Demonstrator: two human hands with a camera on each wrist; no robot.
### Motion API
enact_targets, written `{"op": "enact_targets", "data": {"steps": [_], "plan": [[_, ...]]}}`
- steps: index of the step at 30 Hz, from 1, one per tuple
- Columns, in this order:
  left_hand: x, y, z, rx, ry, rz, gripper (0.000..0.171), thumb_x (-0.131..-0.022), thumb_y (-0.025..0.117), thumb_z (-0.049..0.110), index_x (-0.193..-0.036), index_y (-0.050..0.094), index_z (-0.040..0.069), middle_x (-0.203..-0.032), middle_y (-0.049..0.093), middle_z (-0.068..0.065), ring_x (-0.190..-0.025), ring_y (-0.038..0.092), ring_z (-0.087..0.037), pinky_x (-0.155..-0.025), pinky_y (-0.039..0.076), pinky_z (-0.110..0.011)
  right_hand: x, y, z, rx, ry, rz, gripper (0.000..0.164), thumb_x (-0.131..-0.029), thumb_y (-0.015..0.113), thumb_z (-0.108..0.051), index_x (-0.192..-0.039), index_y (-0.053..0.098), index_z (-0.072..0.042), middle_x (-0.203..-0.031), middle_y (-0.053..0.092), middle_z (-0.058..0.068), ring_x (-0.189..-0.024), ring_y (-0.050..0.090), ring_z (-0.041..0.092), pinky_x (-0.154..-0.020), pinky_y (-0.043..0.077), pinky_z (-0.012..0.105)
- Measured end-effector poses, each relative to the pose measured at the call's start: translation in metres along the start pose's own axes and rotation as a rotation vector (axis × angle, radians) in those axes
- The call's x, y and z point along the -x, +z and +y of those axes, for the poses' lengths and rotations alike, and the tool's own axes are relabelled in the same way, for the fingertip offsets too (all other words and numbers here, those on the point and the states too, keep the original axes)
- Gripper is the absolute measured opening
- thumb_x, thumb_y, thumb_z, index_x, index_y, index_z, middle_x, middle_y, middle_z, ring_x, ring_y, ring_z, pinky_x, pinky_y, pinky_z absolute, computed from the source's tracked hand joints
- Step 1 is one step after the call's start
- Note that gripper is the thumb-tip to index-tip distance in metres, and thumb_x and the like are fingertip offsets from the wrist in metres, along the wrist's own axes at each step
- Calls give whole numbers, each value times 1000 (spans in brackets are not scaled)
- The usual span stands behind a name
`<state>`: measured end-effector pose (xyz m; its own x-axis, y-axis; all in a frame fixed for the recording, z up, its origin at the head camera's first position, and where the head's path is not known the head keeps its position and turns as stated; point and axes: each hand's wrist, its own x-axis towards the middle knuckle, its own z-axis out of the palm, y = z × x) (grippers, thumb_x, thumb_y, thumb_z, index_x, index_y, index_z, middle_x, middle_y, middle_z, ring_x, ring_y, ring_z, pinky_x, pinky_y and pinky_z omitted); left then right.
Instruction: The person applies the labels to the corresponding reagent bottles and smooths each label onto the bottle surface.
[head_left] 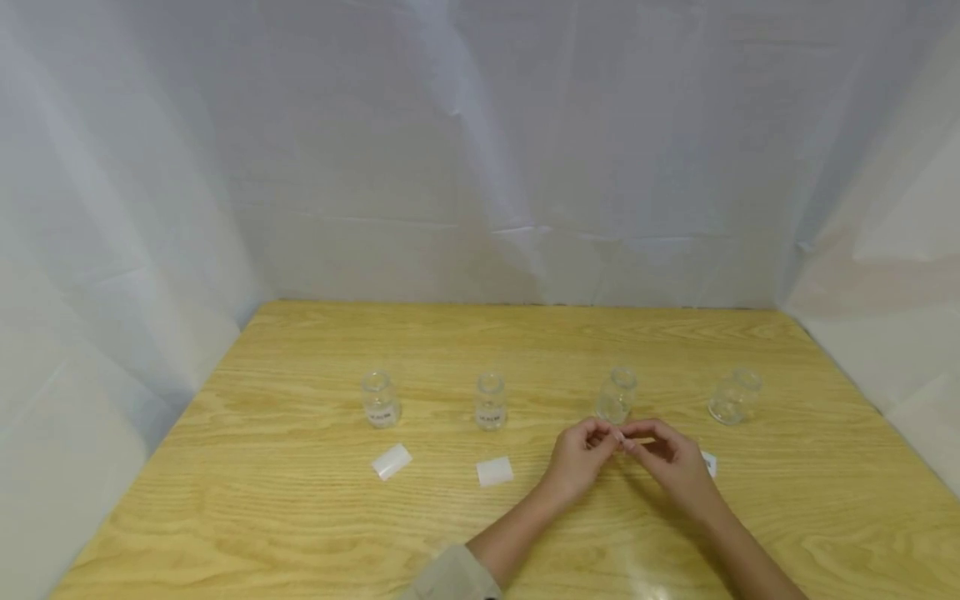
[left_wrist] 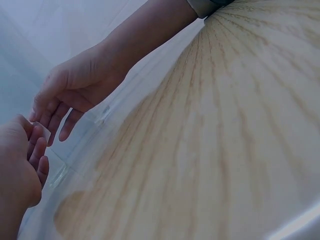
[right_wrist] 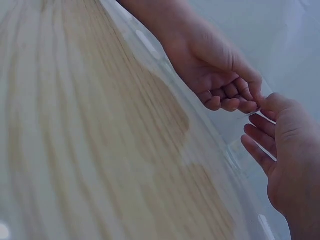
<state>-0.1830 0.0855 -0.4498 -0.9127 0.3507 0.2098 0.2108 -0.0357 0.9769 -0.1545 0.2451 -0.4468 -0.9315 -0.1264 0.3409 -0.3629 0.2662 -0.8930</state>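
Observation:
Both hands meet at their fingertips above the table, in front of the third glass jar (head_left: 615, 398) from the left. My left hand (head_left: 576, 462) pinches a small white label (left_wrist: 45, 132) between thumb and forefinger. The right hand (head_left: 675, 473) pinches the same label from the other side, its remaining fingers loosely bent. Fingers cover most of the label; in the right wrist view only a thin edge shows. Beyond the hands, the third jar stands with no printed label visible on it.
Two jars with printed labels, a left one (head_left: 381, 402) and a middle one (head_left: 491, 403), stand on the wooden table (head_left: 300, 517). White slips (head_left: 392, 461) lie before them. A plain jar (head_left: 735, 397) stands far right; a printed slip (head_left: 709, 463) is partly behind the right hand.

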Motion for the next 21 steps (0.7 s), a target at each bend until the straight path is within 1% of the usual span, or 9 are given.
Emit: {"op": "enact_targets", "data": {"steps": [2, 5, 9, 12, 15, 18, 21], "plan": [[1, 0, 1, -31, 5, 1, 15, -90, 59, 15, -89, 63, 1, -77, 60, 6, -68, 51, -2, -61, 44, -18, 0, 0, 0, 10, 11, 10, 16, -89, 58, -3, -102, 59, 6, -101, 60, 9, -83, 62, 19, -75, 51, 30], [2, -1, 4, -58, 10, 5, 13, -90, 60, 15, -88, 63, 2, -77, 59, 7, -69, 51, -2, -63, 45, -19, -1, 0, 0, 15, 30, 29, 15, -89, 60, -5, -100, 60, 5, -98, 62, 9, -82, 62, 19, -74, 51, 28], [2, -1, 5, -73, 17, 13, 10, -88, 61, 13, -87, 63, 2, -76, 58, 7, -68, 50, -2, -63, 45, -19, -1, 0, 0, 15, 35, 44, 11, -89, 60, -6, -96, 62, 2, -95, 63, 8, -79, 63, 20, -73, 51, 28], [2, -1, 4, -80, 26, 31, 8, -86, 61, 9, -86, 63, 2, -75, 57, 7, -68, 50, -1, -62, 45, -18, -1, 0, -1, 23, 35, 63, 10, -89, 59, -6, -95, 62, 3, -93, 64, 9, -77, 63, 19, -72, 51, 28], [2, 0, 3, -98, 29, 56, 6, -84, 61, 7, -84, 63, 2, -73, 56, 7, -67, 49, 0, -61, 44, -17, -2, 0, -3, 22, 54, 111, 12, -90, 58, -5, -93, 61, 6, -90, 63, 7, -74, 62, 18, -69, 51, 27], [1, 1, 3, -119, 26, 78, 4, -83, 61, 5, -83, 63, 2, -72, 55, 8, -65, 48, 0, -59, 44, -17, -3, 0, -6, 13, 73, 169, 13, -90, 57, -3, -92, 59, 10, -89, 62, 3, -72, 62, 16, -67, 51, 25], [0, 1, 2, -130, 20, 93, 4, -83, 61, 5, -83, 63, 2, -71, 55, 8, -64, 48, 0, -58, 44, -17, -4, 0, -5, -3, 71, 206, 12, -90, 57, 0, -91, 59, 12, -87, 62, -1, -70, 61, 14, -65, 51, 24]]}}
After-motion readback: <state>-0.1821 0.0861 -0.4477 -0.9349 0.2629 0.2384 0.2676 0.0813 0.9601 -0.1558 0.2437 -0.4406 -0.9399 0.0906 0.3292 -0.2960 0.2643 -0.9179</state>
